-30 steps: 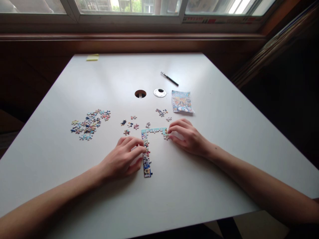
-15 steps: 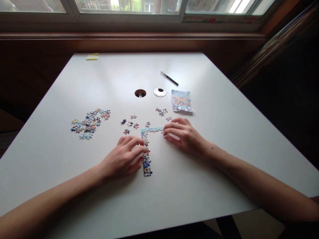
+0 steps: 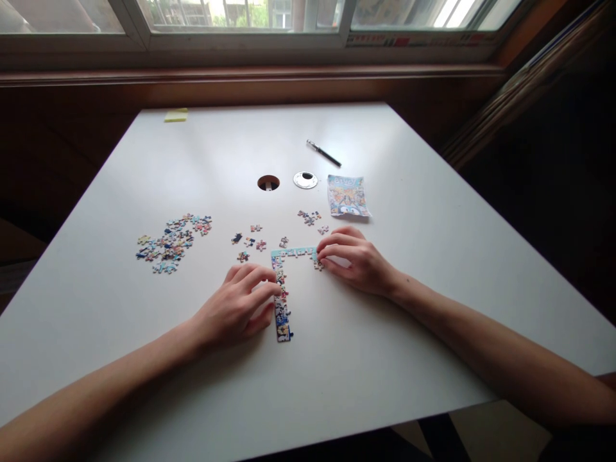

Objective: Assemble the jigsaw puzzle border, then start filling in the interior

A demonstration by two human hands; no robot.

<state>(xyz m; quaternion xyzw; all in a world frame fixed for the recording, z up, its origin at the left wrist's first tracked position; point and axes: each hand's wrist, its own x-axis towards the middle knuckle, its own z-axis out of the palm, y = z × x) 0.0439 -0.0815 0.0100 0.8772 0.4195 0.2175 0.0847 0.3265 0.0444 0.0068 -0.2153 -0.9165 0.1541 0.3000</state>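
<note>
While my left hand [image 3: 235,308] has stayed half-curled, fingertips resting on the colourful L-shaped strip of joined cardboard puzzle pieces [image 3: 283,324] on the white table [image 3: 337,359], my right hand [image 3: 359,260] has shifted left to the strip's pale-blue top end, fingers close together. Whether they pinch a piece I cannot tell.

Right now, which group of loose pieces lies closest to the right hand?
The small cluster just beyond the right hand; the big pile lies far left.

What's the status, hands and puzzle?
Left hand on puzzle border, side strip. Right hand at top strip's end. Loose pieces off left, clear.
</note>
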